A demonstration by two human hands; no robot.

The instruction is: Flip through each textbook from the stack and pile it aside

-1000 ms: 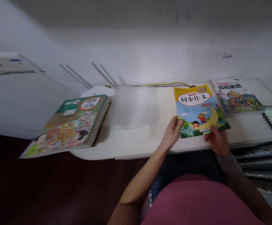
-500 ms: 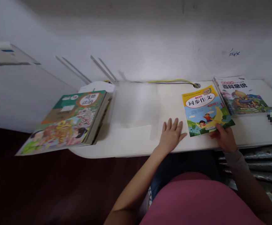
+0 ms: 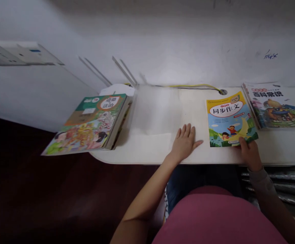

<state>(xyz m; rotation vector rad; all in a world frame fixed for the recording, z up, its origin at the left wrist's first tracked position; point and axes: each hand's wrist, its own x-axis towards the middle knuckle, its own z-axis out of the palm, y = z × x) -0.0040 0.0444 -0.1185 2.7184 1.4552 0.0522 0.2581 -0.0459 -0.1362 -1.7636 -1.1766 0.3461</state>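
Observation:
My right hand grips the lower right edge of a yellow-and-blue book, thumb on the cover and the other fingers mostly hidden beneath. The cover shows two cartoon children and a crescent moon. Flat on the white desk lies my left hand, fingers stretched forward and thumb out, just left of that book and apart from it. Right of the held book rests a stack of books with a white, illustrated top cover.
At the left, a thick stack of green and orange books overhangs the desk's rounded corner. A yellow cable runs along the wall to a round hole. Wall sockets are at upper left. Shiny wrapped items sit below the desk at right.
The view has swung left, so most things appear farther right. The held book lies a little straighter, still in my right hand. My left hand stays flat on the desk.

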